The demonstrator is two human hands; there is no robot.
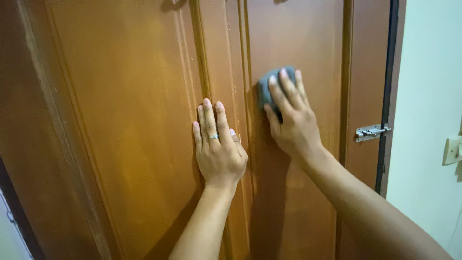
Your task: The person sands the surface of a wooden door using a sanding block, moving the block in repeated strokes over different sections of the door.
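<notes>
The right hand (pixel 292 126) presses a grey pad (pixel 267 86) flat against the door (pixel 120 120), fingers spread over it to hold it there, while the left hand (pixel 219 147) lies open-palmed on the central rail, apparently bracing, holding nothing.

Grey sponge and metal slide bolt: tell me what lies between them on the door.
In the head view, only brown door wood: a raised vertical moulding strip separates the grey sponge from the slide bolt.

Pale wall (pixel 428 96) with a cream switch plate (pixel 452 150), softly lit.
</notes>
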